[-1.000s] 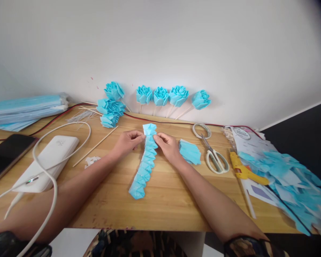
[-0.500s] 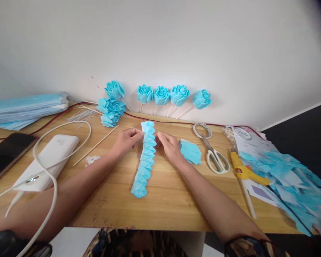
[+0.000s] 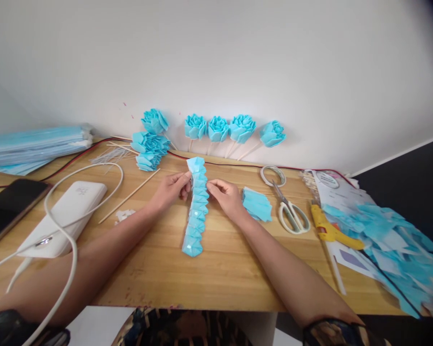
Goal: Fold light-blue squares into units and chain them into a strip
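Observation:
A long strip of folded blue petals (image 3: 197, 206) hangs lengthwise between my hands over the wooden table. My left hand (image 3: 173, 188) pinches its left edge near the upper end. On the opposite edge, my right hand (image 3: 224, 196) pinches the strip between thumb and fingers. The petals overlap in a row, their points facing right. Just right of my right hand lies a small stack of blue fabric pieces (image 3: 257, 204). A thin wooden stick (image 3: 129, 196) rests on the table left of my left hand.
Finished blue flowers (image 3: 218, 129) on sticks lean along the wall. To the right are scissors (image 3: 292, 215), a tape roll (image 3: 273, 176), a yellow glue gun (image 3: 334, 233) and blue scraps (image 3: 393, 240). A white power bank (image 3: 67, 216), its cable and a phone (image 3: 12, 209) lie left.
The strip's upper end has shifted slightly up and left, and its lower end has swung up and to the right. My right hand has moved a little left, onto the strip's edge.

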The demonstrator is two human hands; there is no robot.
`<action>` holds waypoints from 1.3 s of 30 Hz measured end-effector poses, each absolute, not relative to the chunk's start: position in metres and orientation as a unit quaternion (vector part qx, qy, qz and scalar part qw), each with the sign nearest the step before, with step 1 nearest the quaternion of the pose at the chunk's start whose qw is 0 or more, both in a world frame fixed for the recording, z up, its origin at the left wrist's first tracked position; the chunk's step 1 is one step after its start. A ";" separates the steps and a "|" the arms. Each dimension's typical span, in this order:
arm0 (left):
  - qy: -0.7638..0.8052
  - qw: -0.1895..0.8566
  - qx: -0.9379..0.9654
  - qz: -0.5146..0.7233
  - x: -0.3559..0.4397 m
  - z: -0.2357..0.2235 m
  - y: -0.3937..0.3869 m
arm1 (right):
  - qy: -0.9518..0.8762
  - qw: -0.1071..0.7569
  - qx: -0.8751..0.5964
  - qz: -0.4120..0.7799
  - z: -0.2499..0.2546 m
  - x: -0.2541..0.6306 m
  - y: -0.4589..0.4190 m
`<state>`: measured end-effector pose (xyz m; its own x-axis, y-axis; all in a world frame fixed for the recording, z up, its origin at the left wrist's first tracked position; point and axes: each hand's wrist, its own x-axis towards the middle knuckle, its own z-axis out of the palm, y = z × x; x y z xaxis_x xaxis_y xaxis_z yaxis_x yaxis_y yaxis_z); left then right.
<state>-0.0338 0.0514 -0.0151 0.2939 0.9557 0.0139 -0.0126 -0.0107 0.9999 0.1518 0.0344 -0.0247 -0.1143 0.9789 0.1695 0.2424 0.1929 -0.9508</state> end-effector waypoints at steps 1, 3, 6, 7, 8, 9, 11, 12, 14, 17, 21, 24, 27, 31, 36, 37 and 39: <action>0.415 0.569 0.571 0.422 -0.034 -0.015 0.051 | -0.624 0.455 -0.486 0.409 -0.024 0.152 0.034; 0.417 0.569 0.576 0.413 -0.033 -0.014 0.051 | -0.619 0.460 -0.485 0.411 -0.024 0.152 0.034; 0.420 0.563 0.584 0.407 -0.033 -0.014 0.051 | -0.615 0.463 -0.486 0.414 -0.024 0.152 0.034; 0.422 0.561 0.585 0.407 -0.033 -0.014 0.051 | -0.614 0.462 -0.486 0.416 -0.024 0.152 0.034; 0.424 0.559 0.586 0.406 -0.033 -0.014 0.051 | -0.613 0.461 -0.486 0.418 -0.023 0.152 0.033; 0.426 0.557 0.585 0.408 -0.034 -0.014 0.051 | -0.613 0.460 -0.486 0.421 -0.023 0.152 0.033; 0.427 0.556 0.583 0.411 -0.034 -0.014 0.051 | -0.612 0.459 -0.482 0.427 -0.021 0.152 0.032; 0.425 0.556 0.583 0.413 -0.034 -0.014 0.051 | -0.612 0.459 -0.478 0.431 -0.021 0.152 0.032; 0.418 0.557 0.586 0.414 -0.034 -0.014 0.051 | -0.612 0.457 -0.472 0.441 -0.021 0.151 0.032; 0.411 0.557 0.596 0.406 -0.034 -0.014 0.050 | -0.613 0.454 -0.473 0.441 -0.023 0.152 0.033; 0.408 0.569 0.586 0.409 -0.034 -0.014 0.050 | -0.617 0.460 -0.471 0.432 -0.022 0.152 0.033; 0.408 0.583 0.560 0.424 -0.035 -0.015 0.051 | -0.625 0.460 -0.458 0.434 -0.019 0.153 0.032; 0.404 0.586 0.543 0.445 -0.036 -0.018 0.054 | -0.640 0.439 -0.447 0.445 -0.017 0.153 0.031; 0.401 0.588 0.544 0.445 -0.037 -0.021 0.056 | -0.639 0.428 -0.461 0.443 -0.019 0.152 0.031; 0.414 0.549 0.588 0.426 -0.036 -0.014 0.053 | -0.623 0.437 -0.490 0.426 -0.024 0.152 0.033; 0.419 0.538 0.597 0.423 -0.036 -0.012 0.053 | -0.620 0.440 -0.491 0.424 -0.024 0.152 0.033; 0.425 0.531 0.601 0.420 -0.036 -0.008 0.051 | -0.617 0.446 -0.492 0.422 -0.024 0.153 0.034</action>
<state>-0.0356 0.0510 -0.0075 0.2868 0.9565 0.0542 0.0655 -0.0760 0.9950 0.1526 0.0336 -0.0243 -0.1192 0.9836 0.1352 0.2304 0.1599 -0.9599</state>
